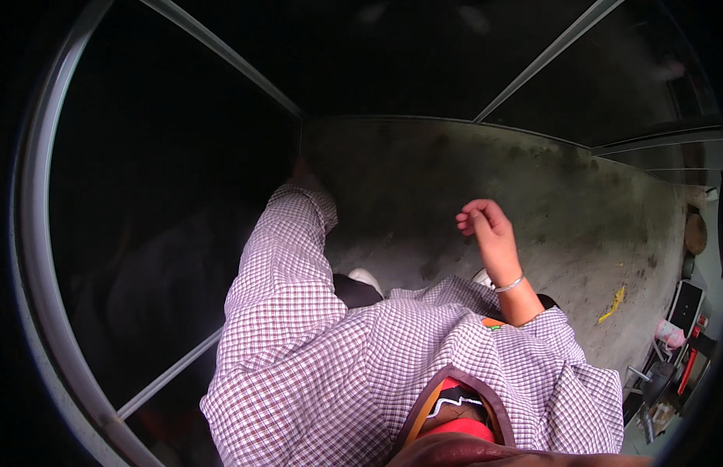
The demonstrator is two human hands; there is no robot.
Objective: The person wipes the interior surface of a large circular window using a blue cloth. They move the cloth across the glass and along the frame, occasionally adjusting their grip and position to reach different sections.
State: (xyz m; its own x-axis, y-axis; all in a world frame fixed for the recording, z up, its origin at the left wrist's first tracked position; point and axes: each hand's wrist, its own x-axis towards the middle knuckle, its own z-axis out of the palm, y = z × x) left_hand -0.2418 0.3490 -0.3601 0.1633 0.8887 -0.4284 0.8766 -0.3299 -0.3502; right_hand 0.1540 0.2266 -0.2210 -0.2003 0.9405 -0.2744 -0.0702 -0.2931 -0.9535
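My right hand point(485, 225) is held up over the concrete floor, fingers curled towards the thumb, with a silver bangle point(509, 285) at the wrist. Nothing is plainly seen in it, though its palm side is partly hidden. My left arm, in a checked sleeve point(291, 251), reaches forward beside a dark panel point(163, 175). At the end of that sleeve my left hand point(302, 169) is so dark and blurred that its fingers cannot be made out. The checked smock point(419, 350) covers my front, and white shoes point(367, 280) show beyond its hem.
Metal frame bars point(221, 52) edge dark panels at the left and ahead. A yellow scrap point(612, 306) lies on the stained concrete floor point(431, 192). Along the right stand a pink and white cup point(669, 334), a red-handled item point(686, 372) and a round brown object point(696, 233).
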